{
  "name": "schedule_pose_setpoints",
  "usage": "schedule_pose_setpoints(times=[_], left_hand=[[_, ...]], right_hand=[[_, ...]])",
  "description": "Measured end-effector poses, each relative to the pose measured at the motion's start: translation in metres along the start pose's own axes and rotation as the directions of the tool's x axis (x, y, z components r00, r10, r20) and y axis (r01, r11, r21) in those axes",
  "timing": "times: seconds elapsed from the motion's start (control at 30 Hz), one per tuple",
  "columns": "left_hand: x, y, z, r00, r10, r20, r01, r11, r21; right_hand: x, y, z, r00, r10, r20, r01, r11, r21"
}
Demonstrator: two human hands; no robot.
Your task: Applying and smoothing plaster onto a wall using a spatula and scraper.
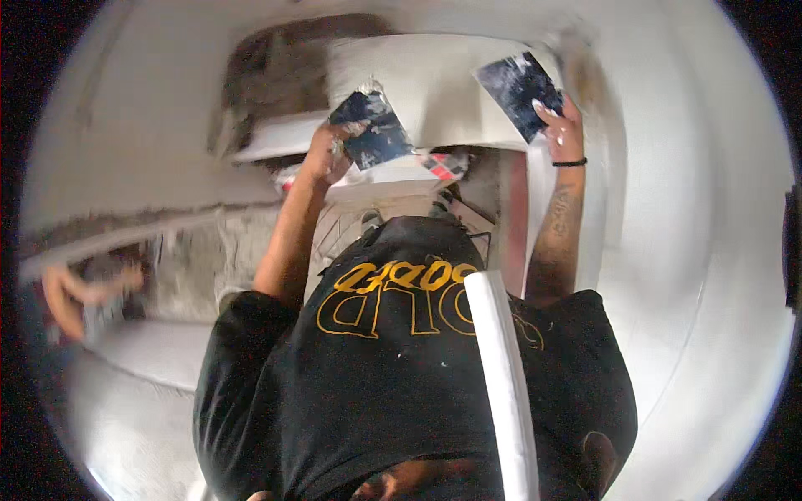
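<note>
My left hand (328,155) is closed on the edge of a dark, flat square plate (380,138), with white paste smeared over its face and a lump at its top corner. To the right, my right hand (565,135) grips a second dark square plate (516,88), also streaked with white, with its thumb on the face. White smears mark the fingers of both hands. Both plates are held up in front of me, apart from each other. Behind them is a pale, smooth slab-like surface (434,63); whether either plate touches it, I cannot tell.
A red, black and white patterned package (444,165) lies below the plates. My feet (372,220) stand on a framed support. At the left, another person's arm (71,301) shows, blurred. A white wall (668,250) curves along the right. A white tube or strap (505,392) hangs before my shirt.
</note>
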State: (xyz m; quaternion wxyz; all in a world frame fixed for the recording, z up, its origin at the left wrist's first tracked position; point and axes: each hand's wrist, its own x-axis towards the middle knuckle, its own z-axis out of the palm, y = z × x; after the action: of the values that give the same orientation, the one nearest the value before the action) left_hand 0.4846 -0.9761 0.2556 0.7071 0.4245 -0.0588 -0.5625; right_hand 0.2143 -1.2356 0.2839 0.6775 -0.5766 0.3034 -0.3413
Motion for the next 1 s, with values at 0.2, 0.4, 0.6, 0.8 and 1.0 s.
schedule_pose_setpoints(times=[0.2, 0.4, 0.6, 0.8, 1.0], left_hand=[[0.068, -0.024, 0.076, 0.974, -0.050, 0.220, 0.054, 0.998, -0.015], [0.048, -0.032, 0.084, 0.982, -0.100, 0.160, 0.129, 0.975, -0.180], [0.062, -0.053, 0.117, 0.965, 0.093, 0.244, -0.018, 0.956, -0.292], [0.062, -0.062, 0.126, 0.941, 0.227, 0.252, -0.140, 0.938, -0.318], [0.070, -0.064, 0.130, 0.995, 0.101, -0.020, -0.103, 0.980, -0.172]], right_hand=[[-0.035, -0.044, -0.062, 0.933, -0.123, -0.339, 0.291, 0.812, 0.506], [-0.053, -0.039, -0.064, 0.862, 0.216, -0.459, -0.113, 0.964, 0.242], [0.014, -0.039, -0.099, 0.979, 0.020, -0.204, 0.011, 0.988, 0.153], [0.059, -0.021, -0.069, 0.970, -0.205, -0.131, 0.134, 0.900, -0.416], [-0.025, -0.044, 0.052, 0.899, -0.138, 0.415, 0.385, 0.701, -0.601]])
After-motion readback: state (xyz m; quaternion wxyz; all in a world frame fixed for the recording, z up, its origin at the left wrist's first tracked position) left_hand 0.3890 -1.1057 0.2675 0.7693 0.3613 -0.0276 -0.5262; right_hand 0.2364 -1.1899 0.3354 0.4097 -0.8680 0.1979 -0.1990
